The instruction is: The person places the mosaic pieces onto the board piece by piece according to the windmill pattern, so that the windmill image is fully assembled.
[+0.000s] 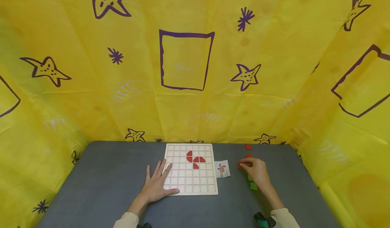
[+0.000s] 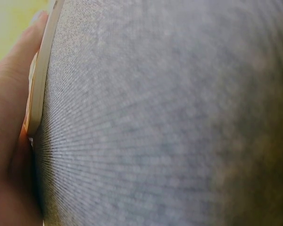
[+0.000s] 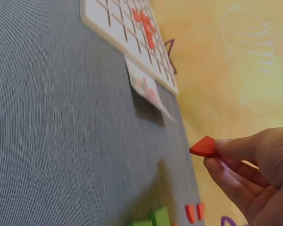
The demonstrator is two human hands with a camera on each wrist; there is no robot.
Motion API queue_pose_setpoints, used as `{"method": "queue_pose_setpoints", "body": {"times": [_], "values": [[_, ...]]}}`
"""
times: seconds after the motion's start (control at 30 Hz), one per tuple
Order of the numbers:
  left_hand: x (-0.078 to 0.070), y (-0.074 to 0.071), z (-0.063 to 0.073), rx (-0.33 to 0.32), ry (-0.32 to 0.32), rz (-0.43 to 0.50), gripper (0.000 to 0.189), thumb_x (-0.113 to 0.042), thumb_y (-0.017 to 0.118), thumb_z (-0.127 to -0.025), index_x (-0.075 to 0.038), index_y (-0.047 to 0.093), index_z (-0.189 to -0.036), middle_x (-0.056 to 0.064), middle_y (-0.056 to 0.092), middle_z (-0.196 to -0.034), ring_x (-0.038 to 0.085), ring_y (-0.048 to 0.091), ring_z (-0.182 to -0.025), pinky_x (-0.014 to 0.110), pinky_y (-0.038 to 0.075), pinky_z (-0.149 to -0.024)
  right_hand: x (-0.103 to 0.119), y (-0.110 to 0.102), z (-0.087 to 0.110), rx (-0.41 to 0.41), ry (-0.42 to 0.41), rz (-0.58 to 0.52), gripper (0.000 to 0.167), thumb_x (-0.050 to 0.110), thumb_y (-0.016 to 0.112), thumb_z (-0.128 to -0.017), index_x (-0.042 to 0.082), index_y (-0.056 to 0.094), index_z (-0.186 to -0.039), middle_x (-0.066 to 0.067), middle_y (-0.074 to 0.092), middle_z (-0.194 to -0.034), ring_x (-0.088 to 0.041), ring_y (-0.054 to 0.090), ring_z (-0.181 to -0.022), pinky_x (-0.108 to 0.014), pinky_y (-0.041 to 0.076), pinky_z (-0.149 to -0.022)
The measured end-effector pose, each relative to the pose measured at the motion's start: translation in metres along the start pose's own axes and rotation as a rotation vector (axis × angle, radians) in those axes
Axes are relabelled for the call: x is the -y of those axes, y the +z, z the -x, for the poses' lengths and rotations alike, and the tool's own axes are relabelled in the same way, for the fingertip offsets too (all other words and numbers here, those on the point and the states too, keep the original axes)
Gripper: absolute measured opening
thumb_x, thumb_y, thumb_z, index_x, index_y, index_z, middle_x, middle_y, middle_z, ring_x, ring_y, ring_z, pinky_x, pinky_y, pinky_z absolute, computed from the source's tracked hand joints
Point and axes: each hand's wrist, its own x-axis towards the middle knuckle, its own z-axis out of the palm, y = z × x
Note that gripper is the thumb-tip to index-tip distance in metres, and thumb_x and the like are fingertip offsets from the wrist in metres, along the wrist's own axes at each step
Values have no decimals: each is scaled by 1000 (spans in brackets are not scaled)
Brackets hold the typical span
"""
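A pale gridded board [image 1: 179,184] lies on the table, with several red quarter-circle tiles [image 1: 195,166] set in its squares. My left hand [image 1: 154,186] rests spread on the board's left edge, fingers straight and thumb at the near corner. Off to the right of the board, my right hand [image 1: 258,173] pinches a red quarter-circle tile [image 3: 204,147] between thumb and fingertips. In the right wrist view that tile appears lifted above the table. A small printed card [image 1: 226,169] with a red pattern on a grid lies against the board's right side.
Loose red tiles [image 1: 248,146] lie beyond my right hand, and green tiles [image 1: 253,186] lie under and beside it. The dark grey table [image 1: 112,174] meets a yellow printed cloth [image 1: 189,119] at its back edge. Cloth also hangs along both sides.
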Motion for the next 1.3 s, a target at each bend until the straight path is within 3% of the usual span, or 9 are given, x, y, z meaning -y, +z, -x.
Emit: {"method": "queue_pose_setpoints", "body": {"times": [0.2,0.43,0.7,1.3], "values": [[0,0,0,0,-6,13,111,-82,60,-70,-17,31,-155,12,10,-164,36,8,-149,68,-11,-109,15,14,0,-2,11,-32,8,8,81,-79,8,80,-87,-5,75,-82,-21,68,-77,-25,52,-62],[0,0,0,-3,-6,10,111,-82,60,-70,-17,31,-155,12,10,-164,36,7,-149,67,-11,-109,27,28,-1,-20,23,-63,6,10,82,-78,10,80,-84,-4,75,-83,-23,69,-82,-36,54,-62],[0,0,-1,-3,-12,5,111,-83,59,-70,-17,31,-155,12,10,-164,36,8,-149,68,-10,-110,35,44,-1,9,-26,-153,5,6,81,-78,8,79,-83,-4,74,-81,-19,69,-76,-25,54,-64],[-1,-2,0,-4,-4,11,110,-81,61,-71,-16,31,-155,13,11,-164,37,8,-149,68,-10,-109,48,81,9,117,63,-302,6,9,81,-79,6,79,-83,-4,74,-82,-14,63,-72,-23,52,-59]]}}
